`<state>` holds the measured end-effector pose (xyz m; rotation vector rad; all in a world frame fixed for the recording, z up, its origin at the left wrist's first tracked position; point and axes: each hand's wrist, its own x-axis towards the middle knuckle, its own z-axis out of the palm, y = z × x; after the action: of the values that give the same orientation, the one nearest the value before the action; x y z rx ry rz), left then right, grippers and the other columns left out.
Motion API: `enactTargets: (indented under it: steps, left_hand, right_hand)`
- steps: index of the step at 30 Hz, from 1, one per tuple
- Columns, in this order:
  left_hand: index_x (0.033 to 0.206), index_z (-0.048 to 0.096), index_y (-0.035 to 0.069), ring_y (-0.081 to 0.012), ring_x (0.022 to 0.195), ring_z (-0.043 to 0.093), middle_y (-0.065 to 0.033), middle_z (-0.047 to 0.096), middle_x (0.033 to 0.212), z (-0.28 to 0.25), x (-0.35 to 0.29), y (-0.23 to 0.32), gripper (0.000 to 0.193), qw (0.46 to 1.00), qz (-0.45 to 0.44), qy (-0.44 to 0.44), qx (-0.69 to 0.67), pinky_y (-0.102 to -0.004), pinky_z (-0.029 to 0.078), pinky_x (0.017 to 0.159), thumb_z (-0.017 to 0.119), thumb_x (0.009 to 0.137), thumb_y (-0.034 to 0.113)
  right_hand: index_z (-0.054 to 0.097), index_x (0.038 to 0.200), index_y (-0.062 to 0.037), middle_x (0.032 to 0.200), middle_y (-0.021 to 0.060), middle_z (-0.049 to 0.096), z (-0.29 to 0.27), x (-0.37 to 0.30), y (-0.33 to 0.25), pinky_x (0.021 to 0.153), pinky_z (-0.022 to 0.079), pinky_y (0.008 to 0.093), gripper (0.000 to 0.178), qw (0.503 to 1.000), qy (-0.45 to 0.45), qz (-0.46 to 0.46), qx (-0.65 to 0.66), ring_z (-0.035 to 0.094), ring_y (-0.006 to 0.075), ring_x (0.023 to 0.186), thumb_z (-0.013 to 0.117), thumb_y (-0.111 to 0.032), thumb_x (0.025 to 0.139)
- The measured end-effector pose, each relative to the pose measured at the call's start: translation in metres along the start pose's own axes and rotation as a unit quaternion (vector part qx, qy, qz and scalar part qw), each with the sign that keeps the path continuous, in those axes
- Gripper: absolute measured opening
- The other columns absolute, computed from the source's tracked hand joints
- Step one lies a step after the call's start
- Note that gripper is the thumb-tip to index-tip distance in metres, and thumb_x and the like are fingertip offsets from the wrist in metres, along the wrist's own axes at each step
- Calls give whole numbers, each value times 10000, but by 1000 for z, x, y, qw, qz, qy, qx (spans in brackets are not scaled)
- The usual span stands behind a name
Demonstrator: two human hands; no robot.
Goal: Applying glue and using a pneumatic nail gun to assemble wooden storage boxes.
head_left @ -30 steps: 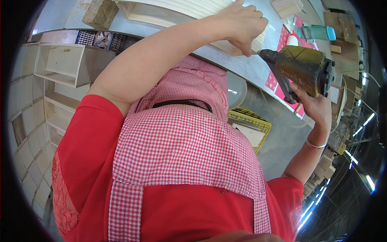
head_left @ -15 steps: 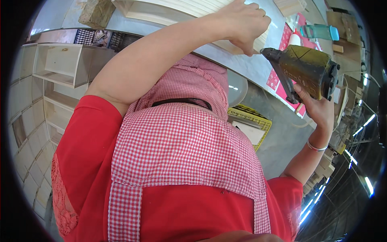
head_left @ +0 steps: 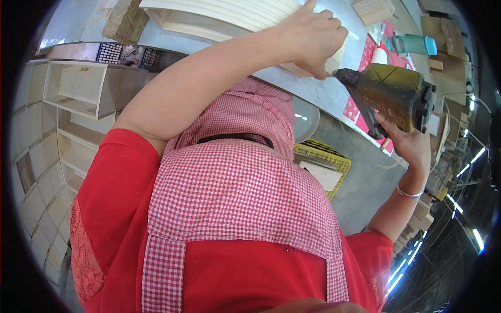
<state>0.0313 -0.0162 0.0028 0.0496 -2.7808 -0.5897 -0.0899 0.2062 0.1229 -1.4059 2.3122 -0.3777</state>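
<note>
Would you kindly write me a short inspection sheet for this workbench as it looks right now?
Surface: grey bench, partly covered.
Job's things: pale wooden frame under the left hand; olive nail gun in the right hand, nose at the frame's edge.
Clutter: wood blocks, teal bottle, red sheets, yellow crate.
Grippers: both hands busy.
Cables: nothing seen.
Surroundings: stacked wooden boxes at left.
</note>
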Motion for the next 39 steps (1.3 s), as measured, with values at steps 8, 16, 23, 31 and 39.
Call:
enactTargets:
  steps: [8,16,23,31,39]
  left_hand:
    - [1137,630,6,-288,1203,537,-160,637,1178,22,-5,-2,802,995,-48,19,84,-530,333,1058,830,562,528]
    - [1088,641,8,-279,1192,544,-157,642,1183,21,-4,-2,742,997,-43,4,64,-554,328,1071,829,580,516]
    - [1082,639,1,-277,1173,562,-158,647,1159,21,-4,-3,731,998,-45,7,49,-555,331,1081,849,579,488]
    - [1088,635,-13,-285,1163,572,-160,649,1140,20,-5,-2,757,998,-50,5,39,-548,342,1083,862,565,485]
    - [1045,643,29,-277,1129,583,-120,651,1034,26,-11,0,616,970,29,200,135,-510,403,1038,859,608,405]
  right_hand:
    - [658,1106,28,1027,84,731,-7,20,15,833,528,316,362,996,52,50,57,674,157,911,816,-86,801]
    - [665,1077,47,1013,92,730,-11,43,13,779,542,303,345,992,51,72,93,668,132,867,814,-122,816]
    - [649,1101,48,1009,93,727,-13,51,18,774,551,303,370,994,30,71,75,666,130,864,814,-127,820]
    - [697,1067,-4,862,22,686,-16,57,26,569,448,263,322,997,29,39,63,579,77,673,809,-199,837]
    - [674,1106,-6,927,39,691,-18,51,17,672,474,284,349,988,47,147,17,604,102,765,808,-161,824]
